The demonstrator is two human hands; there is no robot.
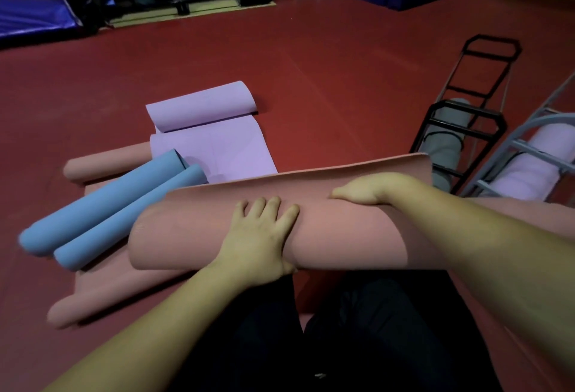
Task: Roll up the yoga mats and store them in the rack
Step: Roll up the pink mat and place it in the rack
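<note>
Head view shows us looking down at a pink roll (193, 232), a yoga mat rolled thick and lying crosswise in front of our knees, its loose flap standing up along the far side. Our left hand (259, 242) lies on top of the roll near its middle, fingers spread and curved over the crown, thumb tucked under the near side, so this grip wraps the mat rather than pinching it. Our right hand (370, 188) sits further right and higher, at the base of the flap, thumb pointing left along the fold; its fingers are hidden behind the mat, so we cannot tell how that grip is set. The roll's left end sticks out well past the left hand.

Just left of it lie two blue rolls (105, 204) side by side, over another pink mat (102, 295) on the red floor (311, 64). Beyond them a lilac mat (211, 139) lies half unrolled, with a further pink roll (102, 164) beside it. At the right stand a black rack (463, 117) holding a grey roll (445, 145) and a pale rack (525, 148) holding a lilac roll (529, 170).
</note>
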